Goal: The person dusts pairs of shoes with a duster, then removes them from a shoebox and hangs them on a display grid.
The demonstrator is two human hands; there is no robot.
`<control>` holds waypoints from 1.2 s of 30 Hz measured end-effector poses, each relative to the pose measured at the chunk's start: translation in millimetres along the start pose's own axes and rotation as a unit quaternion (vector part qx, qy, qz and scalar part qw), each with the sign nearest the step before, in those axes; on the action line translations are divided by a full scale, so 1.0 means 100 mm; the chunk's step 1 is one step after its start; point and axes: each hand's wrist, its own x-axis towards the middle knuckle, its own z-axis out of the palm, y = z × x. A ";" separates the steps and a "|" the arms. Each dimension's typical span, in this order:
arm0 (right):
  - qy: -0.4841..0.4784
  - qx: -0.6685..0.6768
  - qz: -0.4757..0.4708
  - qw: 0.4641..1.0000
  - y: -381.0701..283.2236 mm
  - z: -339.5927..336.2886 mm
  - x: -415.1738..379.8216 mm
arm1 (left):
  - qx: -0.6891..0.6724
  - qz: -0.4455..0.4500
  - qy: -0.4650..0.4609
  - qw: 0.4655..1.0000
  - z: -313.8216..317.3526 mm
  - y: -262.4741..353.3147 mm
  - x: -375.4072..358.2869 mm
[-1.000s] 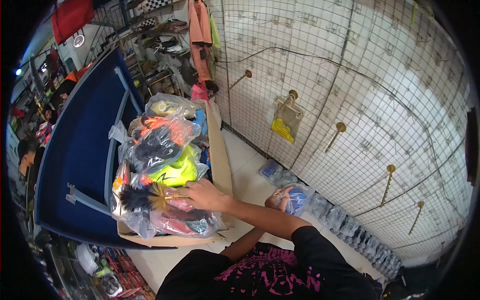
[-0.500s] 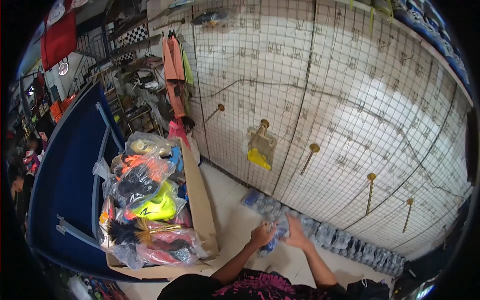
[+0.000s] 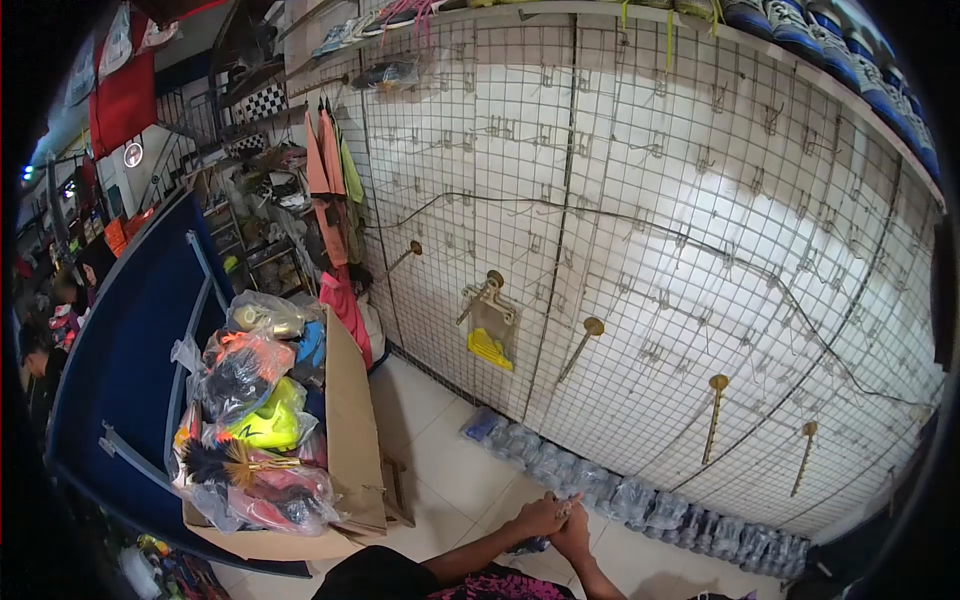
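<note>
The left hand (image 3: 540, 516) and the right hand (image 3: 573, 531) are close together, with their fingers pinched on the top of a plastic bag (image 3: 533, 546). The bag hangs low in front of the person's tummy, near the row of wrapped bundles (image 3: 590, 484) by the wall. It has something dark in it. The fingers look tiny here, so I can't tell if there's a knot. Small, gentle tugs are best, so the thin plastic doesn't rip.
</note>
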 end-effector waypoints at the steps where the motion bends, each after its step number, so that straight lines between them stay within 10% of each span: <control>1: 0.015 0.027 -0.003 1.000 0.01 -0.05 0.03 | 0.020 0.012 -0.003 1.000 0.03 0.02 0.06; 18: 0.104 0.309 0.132 0.936 0.05 -0.39 1.13 | -0.124 0.185 0.069 0.972 -1.78 -0.14 0.37; 21: 0.108 0.248 0.278 0.922 0.00 -0.63 1.50 | -0.120 0.159 0.118 0.973 -2.19 -0.70 0.40; 25: 0.206 0.515 0.269 0.788 0.04 -0.64 2.13 | -0.417 0.133 0.166 0.884 -2.91 -1.50 0.26; 31: 0.203 0.616 0.229 0.726 -0.35 -0.60 3.25 | -0.419 0.270 0.232 0.835 -4.05 -2.48 0.28; 36: 0.179 0.620 0.081 0.760 -1.44 -0.44 4.54 | -0.419 0.318 0.064 0.848 -4.95 -3.26 0.52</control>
